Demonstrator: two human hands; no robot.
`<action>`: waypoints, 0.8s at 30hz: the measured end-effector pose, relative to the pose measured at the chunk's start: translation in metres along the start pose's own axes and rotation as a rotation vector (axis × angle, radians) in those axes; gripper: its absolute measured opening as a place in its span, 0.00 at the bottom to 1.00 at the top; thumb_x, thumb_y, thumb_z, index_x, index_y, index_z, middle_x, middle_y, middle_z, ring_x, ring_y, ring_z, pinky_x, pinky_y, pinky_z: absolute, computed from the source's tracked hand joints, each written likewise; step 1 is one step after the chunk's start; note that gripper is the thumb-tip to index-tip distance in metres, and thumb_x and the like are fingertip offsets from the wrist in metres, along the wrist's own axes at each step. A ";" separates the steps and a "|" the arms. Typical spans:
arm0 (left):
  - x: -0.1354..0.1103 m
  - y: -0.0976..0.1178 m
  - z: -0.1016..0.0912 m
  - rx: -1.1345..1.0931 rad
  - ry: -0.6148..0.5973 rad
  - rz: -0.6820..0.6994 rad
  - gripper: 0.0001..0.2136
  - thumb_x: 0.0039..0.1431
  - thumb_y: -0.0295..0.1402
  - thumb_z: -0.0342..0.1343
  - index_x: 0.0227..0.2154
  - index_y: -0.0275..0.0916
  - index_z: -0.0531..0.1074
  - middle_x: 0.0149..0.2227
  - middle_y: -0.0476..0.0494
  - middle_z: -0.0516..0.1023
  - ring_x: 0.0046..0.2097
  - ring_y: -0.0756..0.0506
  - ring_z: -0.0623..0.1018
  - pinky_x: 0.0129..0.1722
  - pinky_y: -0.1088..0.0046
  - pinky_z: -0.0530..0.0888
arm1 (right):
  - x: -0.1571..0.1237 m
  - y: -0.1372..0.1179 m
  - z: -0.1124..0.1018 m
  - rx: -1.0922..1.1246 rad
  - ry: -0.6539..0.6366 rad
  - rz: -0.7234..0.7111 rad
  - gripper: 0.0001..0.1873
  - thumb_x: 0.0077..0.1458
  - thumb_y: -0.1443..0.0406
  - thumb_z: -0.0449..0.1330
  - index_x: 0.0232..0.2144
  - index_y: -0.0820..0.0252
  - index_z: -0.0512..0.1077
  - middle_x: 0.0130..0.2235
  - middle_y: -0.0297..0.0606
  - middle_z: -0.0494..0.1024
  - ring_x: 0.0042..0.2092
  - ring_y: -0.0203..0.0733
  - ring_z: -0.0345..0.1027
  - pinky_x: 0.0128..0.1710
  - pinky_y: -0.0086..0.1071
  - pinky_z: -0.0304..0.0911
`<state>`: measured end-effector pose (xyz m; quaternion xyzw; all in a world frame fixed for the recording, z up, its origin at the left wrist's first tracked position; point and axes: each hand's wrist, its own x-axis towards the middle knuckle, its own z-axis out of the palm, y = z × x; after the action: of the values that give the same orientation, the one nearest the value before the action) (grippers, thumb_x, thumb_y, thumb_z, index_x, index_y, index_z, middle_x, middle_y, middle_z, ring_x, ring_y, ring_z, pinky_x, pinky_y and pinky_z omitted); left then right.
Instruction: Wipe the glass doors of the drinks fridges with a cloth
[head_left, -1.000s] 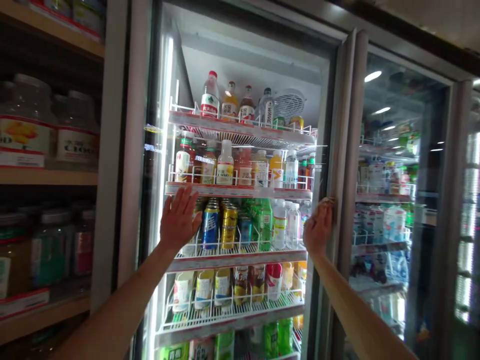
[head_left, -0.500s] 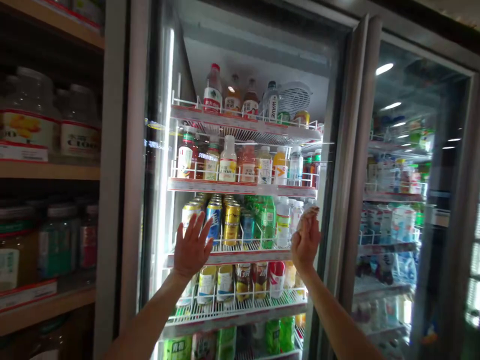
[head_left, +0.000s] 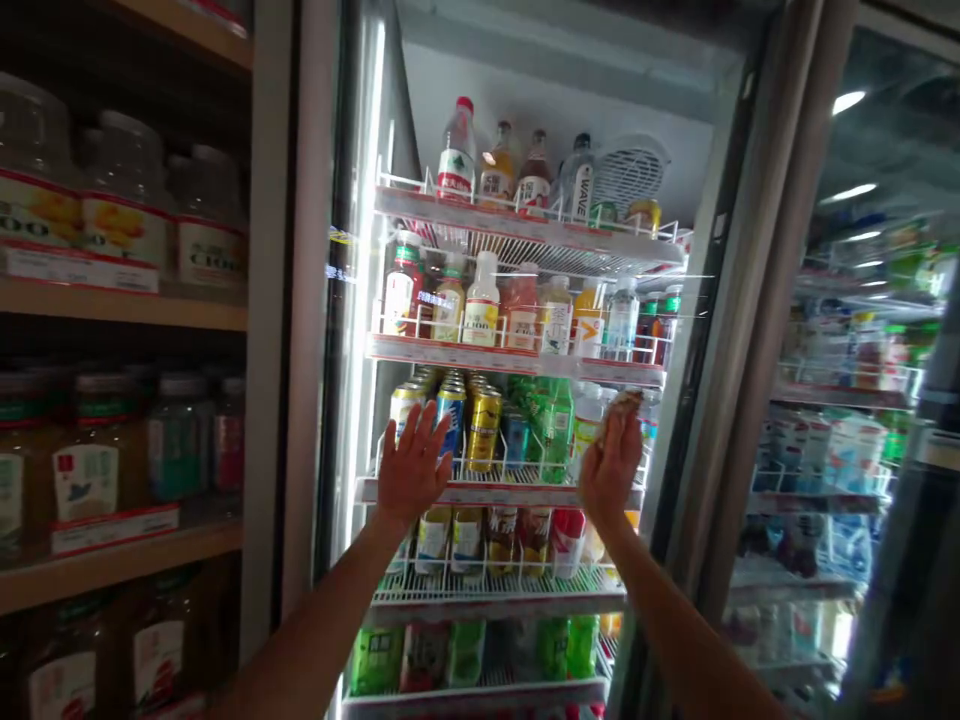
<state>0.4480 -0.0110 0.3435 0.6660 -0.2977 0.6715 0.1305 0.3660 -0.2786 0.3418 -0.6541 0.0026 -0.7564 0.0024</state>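
Observation:
My left hand [head_left: 411,462] is open, fingers spread and pointing up, in front of the cans [head_left: 465,425] on the middle shelf [head_left: 480,493] of a lit drinks fridge. My right hand [head_left: 609,462] is raised edge-on before the green bottles [head_left: 553,425] near the fridge's right side, its fingers stretched up and held together. A small pale-brown patch shows at its fingertips; I cannot make out what it is. Whether either hand touches the glass I cannot tell.
Fridge shelves carry bottles [head_left: 482,308] above and cartons and bottles [head_left: 499,535] below. A metal door frame [head_left: 739,330] runs down the right, with a second glass-fronted fridge [head_left: 862,400] beyond. Wooden shelves [head_left: 120,305] with jars stand on the left.
Both hands dropped from the upper shelf level to the can shelf. My right hand left the door frame and moved left. The view shifted, so the fridge now sits further right.

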 end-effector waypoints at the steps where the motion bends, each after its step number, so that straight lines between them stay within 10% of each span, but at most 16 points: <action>1: 0.000 0.000 0.000 -0.002 0.000 -0.003 0.29 0.61 0.36 0.47 0.64 0.42 0.45 0.63 0.40 0.54 0.66 0.43 0.48 0.64 0.57 0.44 | -0.004 -0.012 0.001 0.032 -0.063 -0.063 0.33 0.57 0.69 0.47 0.64 0.57 0.44 0.66 0.46 0.47 0.66 0.52 0.41 0.59 0.55 0.50; 5: 0.000 -0.002 -0.001 -0.018 -0.011 -0.006 0.29 0.61 0.36 0.47 0.63 0.42 0.46 0.63 0.40 0.55 0.66 0.43 0.49 0.64 0.58 0.44 | -0.022 -0.039 0.000 0.072 -0.253 -0.273 0.35 0.57 0.69 0.47 0.65 0.55 0.42 0.65 0.44 0.52 0.66 0.50 0.41 0.61 0.52 0.47; 12: -0.001 -0.001 -0.001 0.005 -0.042 -0.011 0.29 0.61 0.36 0.47 0.63 0.41 0.47 0.63 0.40 0.55 0.66 0.43 0.48 0.64 0.57 0.44 | -0.022 0.042 -0.017 -0.121 0.027 0.082 0.32 0.57 0.68 0.47 0.63 0.64 0.48 0.64 0.56 0.50 0.64 0.59 0.46 0.56 0.61 0.51; 19: 0.000 -0.002 -0.001 0.003 -0.015 0.007 0.29 0.61 0.35 0.47 0.63 0.41 0.46 0.63 0.39 0.55 0.66 0.43 0.48 0.64 0.56 0.45 | -0.045 0.008 -0.020 -0.003 -0.238 -0.176 0.33 0.57 0.69 0.48 0.64 0.55 0.46 0.65 0.46 0.51 0.65 0.52 0.44 0.59 0.54 0.51; 24: 0.001 -0.001 -0.001 -0.002 -0.015 0.011 0.30 0.60 0.35 0.48 0.63 0.41 0.46 0.63 0.39 0.55 0.66 0.43 0.48 0.64 0.57 0.44 | -0.029 0.038 -0.020 -0.134 -0.008 0.100 0.32 0.55 0.70 0.48 0.63 0.64 0.49 0.65 0.54 0.48 0.64 0.58 0.45 0.57 0.59 0.52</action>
<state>0.4476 -0.0094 0.3445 0.6692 -0.3029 0.6669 0.1254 0.3506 -0.3165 0.3096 -0.6548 0.0859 -0.7509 -0.0037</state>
